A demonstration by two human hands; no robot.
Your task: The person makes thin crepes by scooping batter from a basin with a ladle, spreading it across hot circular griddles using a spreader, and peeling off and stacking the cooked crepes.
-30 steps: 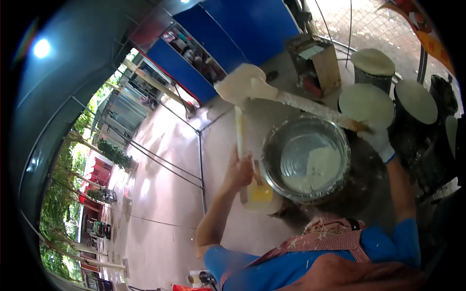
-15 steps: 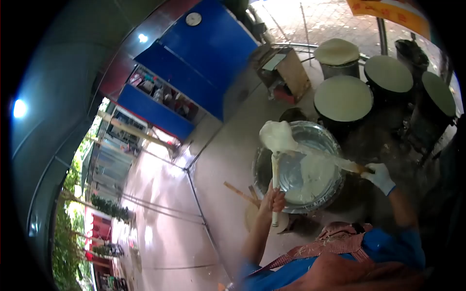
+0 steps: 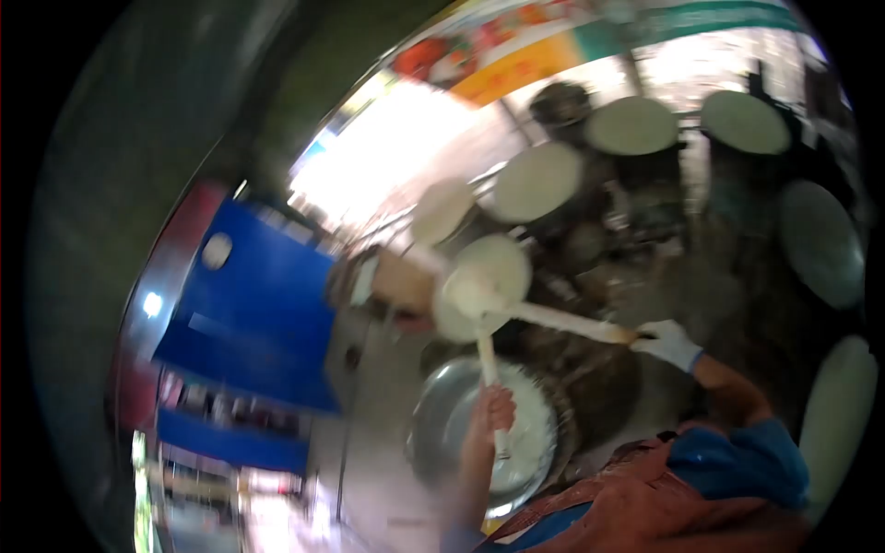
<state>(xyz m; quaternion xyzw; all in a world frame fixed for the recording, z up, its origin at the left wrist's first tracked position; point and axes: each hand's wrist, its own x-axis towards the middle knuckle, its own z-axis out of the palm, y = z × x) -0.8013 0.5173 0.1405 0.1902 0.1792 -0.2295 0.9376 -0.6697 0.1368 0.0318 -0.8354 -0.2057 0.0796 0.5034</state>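
Note:
My bare left hand (image 3: 498, 407) is closed around a pale stick (image 3: 488, 355) held upright above the basin. My right hand (image 3: 666, 343), in a white glove, is closed on the brown end of a long pale wooden paddle (image 3: 567, 320). The far ends of both tools meet at a soft, whitish lump of dough or batter (image 3: 473, 291). Behind that lump is a round, pale-topped griddle (image 3: 505, 261); whether the lump touches it I cannot tell. Under my left hand stands a wide metal basin (image 3: 431, 426) with whitish batter (image 3: 530, 447) inside.
More round, pale-topped griddles (image 3: 539, 182) stand in an arc from the back round to my right (image 3: 822, 244). A wooden box (image 3: 403, 281) stands at the left, before a blue wall (image 3: 253, 309). A dark container (image 3: 560, 103) is at the back.
My view has turned right, and the basin now lies lower in it. My hands have carried the lump on the tools from over the basin to in front of a griddle.

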